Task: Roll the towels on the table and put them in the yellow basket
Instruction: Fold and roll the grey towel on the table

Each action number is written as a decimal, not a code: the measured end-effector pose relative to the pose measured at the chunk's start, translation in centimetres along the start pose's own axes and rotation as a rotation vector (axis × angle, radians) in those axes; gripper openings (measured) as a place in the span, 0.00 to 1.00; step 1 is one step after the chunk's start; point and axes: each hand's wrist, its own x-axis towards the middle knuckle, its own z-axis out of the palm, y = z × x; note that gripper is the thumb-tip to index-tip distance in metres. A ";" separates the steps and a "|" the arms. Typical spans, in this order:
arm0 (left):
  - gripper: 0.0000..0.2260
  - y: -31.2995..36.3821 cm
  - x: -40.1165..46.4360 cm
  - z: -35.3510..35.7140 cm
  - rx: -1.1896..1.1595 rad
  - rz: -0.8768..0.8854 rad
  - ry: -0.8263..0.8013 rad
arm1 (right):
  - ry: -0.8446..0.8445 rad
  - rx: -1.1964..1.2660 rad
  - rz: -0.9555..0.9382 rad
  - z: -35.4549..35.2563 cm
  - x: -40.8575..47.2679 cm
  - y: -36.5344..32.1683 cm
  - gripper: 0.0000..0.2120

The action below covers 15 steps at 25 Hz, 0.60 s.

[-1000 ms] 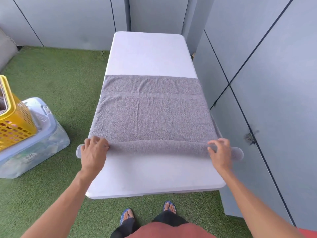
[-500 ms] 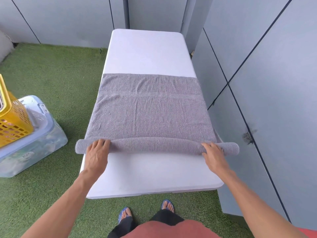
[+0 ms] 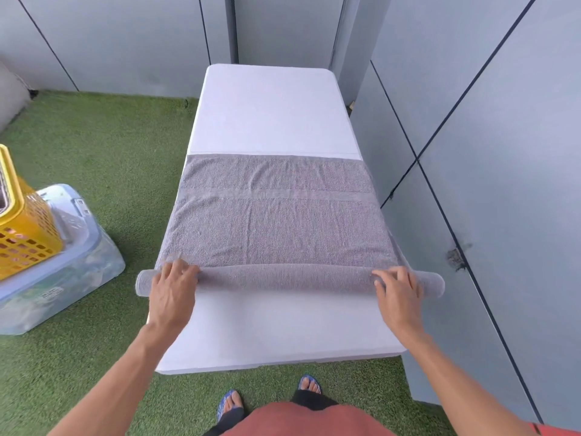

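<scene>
A grey towel (image 3: pixel 276 228) lies spread across the white table (image 3: pixel 270 114). Its near end is wound into a long roll (image 3: pixel 283 276) that sticks out past both table sides. My left hand (image 3: pixel 171 291) rests on the roll near its left end, fingers laid over the top. My right hand (image 3: pixel 397 292) presses on the roll near its right end in the same way. The yellow basket (image 3: pixel 22 234) stands at the far left, cut off by the frame edge.
The basket sits on a clear plastic lidded box (image 3: pixel 66 272) on green artificial grass (image 3: pixel 103 158). Grey wall panels (image 3: pixel 503 152) run close along the table's right side and behind it. My sandalled feet (image 3: pixel 231 404) stand at the table's near end.
The roll has moved a little farther up the table and grown thicker. Both hands went with it, shifting from curled fingers to fingers laid over the top.
</scene>
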 end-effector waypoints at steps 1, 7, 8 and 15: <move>0.08 0.3 -1.1 0.3 0.002 0.046 -0.001 | -0.015 -0.048 -0.025 0.4 -1.1 0.1 0.18; 0.27 -0.6 0.4 2.2 -0.027 0.110 -0.130 | -0.217 -0.119 -0.043 1.3 1.0 0.7 0.29; 0.22 -0.5 1.1 2.1 -0.038 0.100 -0.135 | -0.224 -0.108 -0.022 1.2 1.8 0.4 0.27; 0.11 -1.4 -1.3 0.9 -0.072 0.062 -0.306 | -0.368 -0.035 -0.055 -1.0 -0.8 2.0 0.20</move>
